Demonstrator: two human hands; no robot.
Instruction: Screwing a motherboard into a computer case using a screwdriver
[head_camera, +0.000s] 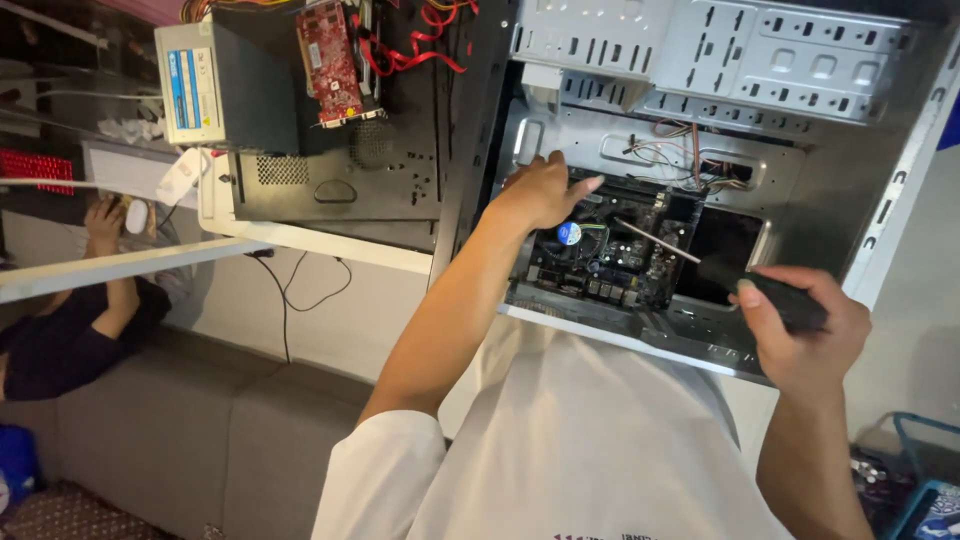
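White bench (300, 238) carries, at left, a second black case (340, 150) with a grey power supply (190, 85) and red card (330, 60); a co-worker's hand (103, 222) rests nearby. Left hand (540, 190), fingers loosely apart, touches the motherboard (610, 250) inside the open grey case (800, 150); right hand (805, 335) has its grip clamped on a screwdriver (770, 290).

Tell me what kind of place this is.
Likely a small computer repair spot in a home or office room. An open computer case with its motherboard exposed, a second stripped case with a loose power supply, and a screwdriver in the right hand.
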